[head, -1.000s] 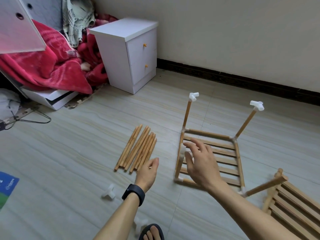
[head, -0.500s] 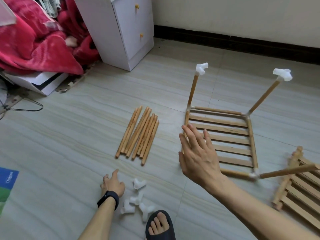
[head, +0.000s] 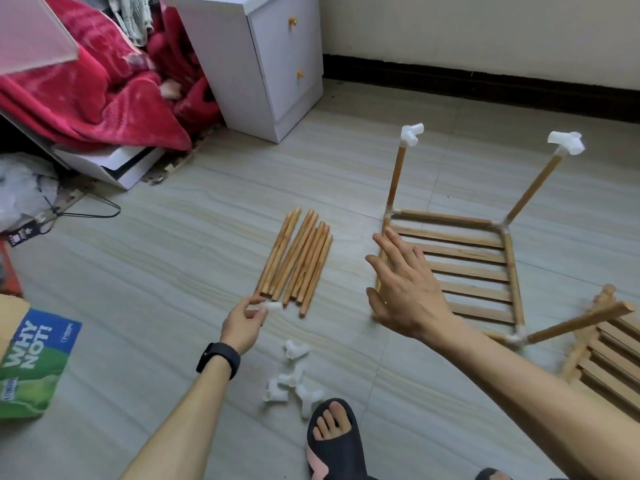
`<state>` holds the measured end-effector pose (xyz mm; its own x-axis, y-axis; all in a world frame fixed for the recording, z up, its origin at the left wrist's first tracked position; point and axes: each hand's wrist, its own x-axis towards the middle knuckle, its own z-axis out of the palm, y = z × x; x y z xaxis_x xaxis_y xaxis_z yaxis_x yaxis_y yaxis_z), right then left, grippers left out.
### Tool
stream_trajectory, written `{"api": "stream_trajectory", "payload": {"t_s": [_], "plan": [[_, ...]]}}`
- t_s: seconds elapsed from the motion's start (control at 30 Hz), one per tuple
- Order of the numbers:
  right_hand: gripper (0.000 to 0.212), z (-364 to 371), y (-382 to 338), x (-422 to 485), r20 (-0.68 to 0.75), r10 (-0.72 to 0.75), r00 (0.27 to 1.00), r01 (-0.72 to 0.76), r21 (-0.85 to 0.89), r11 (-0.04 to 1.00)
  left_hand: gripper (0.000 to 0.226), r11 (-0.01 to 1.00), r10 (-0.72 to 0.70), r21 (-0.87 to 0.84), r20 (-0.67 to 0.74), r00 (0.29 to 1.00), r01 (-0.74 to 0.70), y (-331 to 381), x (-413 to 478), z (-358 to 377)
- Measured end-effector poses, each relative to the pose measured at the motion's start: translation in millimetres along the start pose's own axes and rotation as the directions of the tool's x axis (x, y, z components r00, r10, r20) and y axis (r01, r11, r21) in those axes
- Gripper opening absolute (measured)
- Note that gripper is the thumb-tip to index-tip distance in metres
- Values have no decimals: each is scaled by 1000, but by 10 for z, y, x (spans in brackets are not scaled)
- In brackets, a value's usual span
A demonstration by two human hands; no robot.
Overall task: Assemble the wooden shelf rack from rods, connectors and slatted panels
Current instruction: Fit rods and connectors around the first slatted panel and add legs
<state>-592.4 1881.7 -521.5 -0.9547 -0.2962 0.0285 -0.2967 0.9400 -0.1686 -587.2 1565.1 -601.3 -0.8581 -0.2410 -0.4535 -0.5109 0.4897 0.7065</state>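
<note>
Head view, straight to the half-built rack (head: 450, 265): flat on the tiled floor right of centre, slats showing, in the same spot as half a second ago. Far-corner rods (head: 396, 178) standing up from it, each capped with one of the top connectors (head: 412, 135), white. Leaning rod (head: 578, 322) angling out low from the near right corner.

Over the rack's left rail, right hand (head: 405, 289): fingers straight and spread, gripping nothing, much as before; contact with the wood hard to call.

Now the change. Left hand (head: 244, 323), down on the floor beside the loose connectors (head: 292, 375) a moment ago, up now and pinching one white connector (head: 273, 306) between thumb and fingertips, right at the near ends of the loose rods (head: 298, 261). Black watch (head: 219, 358) on that wrist.

Loose rods side by side in a row, left of the rack. Remaining connectors heaped just beside a foot in a black slipper (head: 334, 434).

At the right edge, second slatted panel (head: 606, 358), near the leaning rod's tip.

Farther out: white cabinet (head: 263, 64), red blanket (head: 104, 91) left of it, green and blue "WHY NOT!" bag (head: 31, 362) at the left edge.
</note>
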Motion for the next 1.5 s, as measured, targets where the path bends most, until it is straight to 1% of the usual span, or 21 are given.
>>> {"api": "stream_trajectory", "payload": {"t_s": [0.1,0.2,0.23,0.27,0.33,0.37,0.43,0.5,0.63,0.7,0.83,0.93,1.03,1.13,1.2,1.3,1.33,1.4,1.43,1.47,1.5], "plan": [[55,-231,-22,-6,-11,-11,1000,13,212,977,21,931,141,-351,106,984,-96,690,-289,-138],[47,-528,-12,-167,-149,77,986,2,472,882,28,837,336,-507,181,924,-206,1376,-659,-155],[44,-648,12,-234,-136,147,980,-39,589,807,29,816,392,-528,203,897,-237,1579,-783,-125],[38,-771,46,-301,-78,202,976,-87,716,693,30,803,438,-534,230,869,-263,1764,-900,-75],[33,-993,154,-454,66,218,974,-152,900,409,34,795,502,-535,316,805,-286,2079,-1121,70],[37,-1079,238,-536,103,205,973,-164,937,309,37,791,526,-540,361,770,-287,2206,-1215,157],[38,-1211,399,-725,127,201,971,-168,965,200,38,783,563,-548,419,713,-296,2410,-1357,349],[32,-1268,532,-913,112,234,966,-150,977,150,37,782,582,-537,449,678,-316,2566,-1455,553],[32,-1247,799,-1233,84,360,929,-131,986,108,36,795,592,-508,526,611,-332,2766,-1592,974],[35,-1240,908,-1351,73,377,923,-122,987,106,32,805,572,-524,565,595,-277,2824,-1641,1159],[38,-1216,1038,-1469,9,465,885,-88,985,148,39,790,506,-612,621,599,-32,2889,-1651,1444],[44,-1125,1100,-1500,-21,504,863,-99,973,209,42,793,444,-608,618,649,36,2917,-1663,1626],[39,-1058,1146,-1518,-40,529,848,-140,945,295,33,811,396,-582,614,682,52,2933,-1680,1751],[28,-1020,1189,-1525,-60,541,839,-181,907,380,24,864,372,-502,608,701,-23,2940,-1694,1828],[27,-995,1192,-1524,-50,514,856,-171,912,373,21,892,359,-445,603,712,-73,2918,-1691,1855],[31,-980,1202,-1527,-22,456,890,-151,928,340,24,892,347,-448,609,713,-52,2835,-1640,1819],[34,-978,1225,-1535,-10,460,888,-160,931,329,24,900,363,-420,579,730,-114,2785,-1607,1786],[34,-998,1306,-1574,29,515,857,-185,949,254,20,870,493,-206,407,769,-448,2638,-1473,1684],[31,-1010,1367,-1601,55,561,826,-192,963,188,19,795,587,-33,295,754,-606,2535,-1383,1622],[27,-1022,1436,-1633,81,612,787,-195,973,122,21,697,676,153,188,713,-701,2433,-1296,1555],[22,-1033,1514,-1660,96,663,742,-195,978,77,24,611,742,308,97,663,-729,2337,-1220,1492]]}}
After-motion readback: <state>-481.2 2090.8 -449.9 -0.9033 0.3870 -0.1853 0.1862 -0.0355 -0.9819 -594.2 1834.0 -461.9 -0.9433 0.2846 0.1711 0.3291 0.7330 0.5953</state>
